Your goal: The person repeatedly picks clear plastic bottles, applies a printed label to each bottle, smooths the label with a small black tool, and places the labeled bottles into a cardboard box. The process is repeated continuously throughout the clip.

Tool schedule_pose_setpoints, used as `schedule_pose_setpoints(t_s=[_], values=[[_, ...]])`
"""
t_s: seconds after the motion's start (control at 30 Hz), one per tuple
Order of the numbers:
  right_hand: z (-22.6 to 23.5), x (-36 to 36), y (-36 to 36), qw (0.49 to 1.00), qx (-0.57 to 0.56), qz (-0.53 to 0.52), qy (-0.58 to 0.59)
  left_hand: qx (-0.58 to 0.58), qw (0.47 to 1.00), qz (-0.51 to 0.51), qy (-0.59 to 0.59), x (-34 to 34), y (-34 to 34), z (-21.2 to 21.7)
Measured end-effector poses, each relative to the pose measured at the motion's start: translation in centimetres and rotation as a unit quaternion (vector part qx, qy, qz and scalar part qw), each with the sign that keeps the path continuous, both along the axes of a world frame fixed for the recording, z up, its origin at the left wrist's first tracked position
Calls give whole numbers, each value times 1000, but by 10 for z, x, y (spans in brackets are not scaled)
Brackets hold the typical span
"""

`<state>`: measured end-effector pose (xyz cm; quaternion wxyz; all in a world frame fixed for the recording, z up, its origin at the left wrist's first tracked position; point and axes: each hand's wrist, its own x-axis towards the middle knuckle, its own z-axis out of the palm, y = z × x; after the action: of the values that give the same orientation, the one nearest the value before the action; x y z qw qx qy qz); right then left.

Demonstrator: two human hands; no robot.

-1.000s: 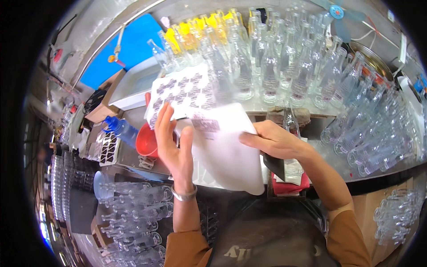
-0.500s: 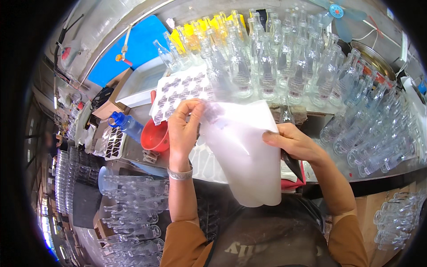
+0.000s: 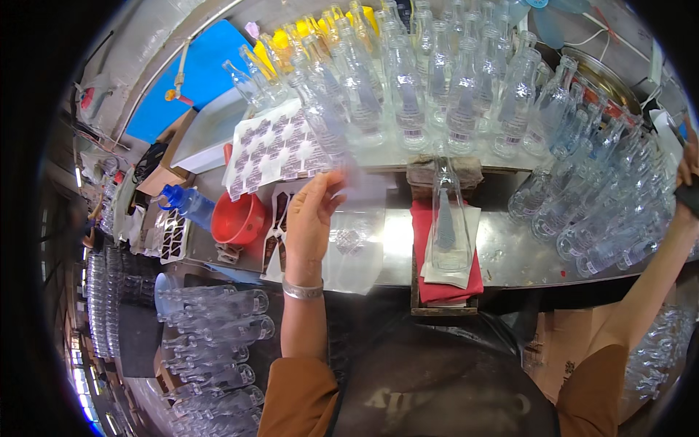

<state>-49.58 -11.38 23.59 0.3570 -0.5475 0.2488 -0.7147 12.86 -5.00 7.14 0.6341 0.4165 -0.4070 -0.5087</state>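
Note:
My left hand [image 3: 312, 218] is over the middle of the bench, thumb and fingertips pinched on a thin see-through film [image 3: 352, 173], smeared by motion. At the far right edge, my right arm is stretched out. My right hand [image 3: 685, 171] is partly cut off by the rim and has a dark flat tool [image 3: 688, 199] in its grip. Between the hands a clear glass bottle [image 3: 450, 244] lies on a white cloth over a red cloth [image 3: 422, 255]. Its neck rests on a grey-brown cloth pad [image 3: 466, 173].
Many upright glass bottles [image 3: 404, 95] fill the bench's back; more bottles [image 3: 582, 233] lie at right and others [image 3: 218, 349] at lower left. A printed label sheet [image 3: 271, 142], red bucket [image 3: 238, 218], blue spray bottle [image 3: 191, 207] and translucent sheet [image 3: 353, 255] are at left.
The white sheet has left my right hand, which has swung far right with the dark tool. My left hand keeps its pinch on the film. The bottle on the cloths is uncovered.

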Motion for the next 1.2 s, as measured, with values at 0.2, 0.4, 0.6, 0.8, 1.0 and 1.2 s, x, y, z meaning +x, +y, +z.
schedule_pose_setpoints(t_s=[0.2,0.4,0.6,0.8,1.0,1.2], values=[[-87,283,54,935,-8,-25,355,-57,995,-32,-74,-70,29,18],[-118,347,55,886,-113,-118,435,-83,978,-88,-171,-105,44,21],[-132,314,71,878,-93,-90,460,-83,974,-99,-186,-106,56,15],[-125,264,92,886,239,182,354,-20,980,-92,-177,-94,44,-23],[-177,301,61,907,259,191,272,22,978,-98,-180,-116,34,-63],[-203,307,37,924,200,71,319,36,962,-91,-256,-127,23,-61]])
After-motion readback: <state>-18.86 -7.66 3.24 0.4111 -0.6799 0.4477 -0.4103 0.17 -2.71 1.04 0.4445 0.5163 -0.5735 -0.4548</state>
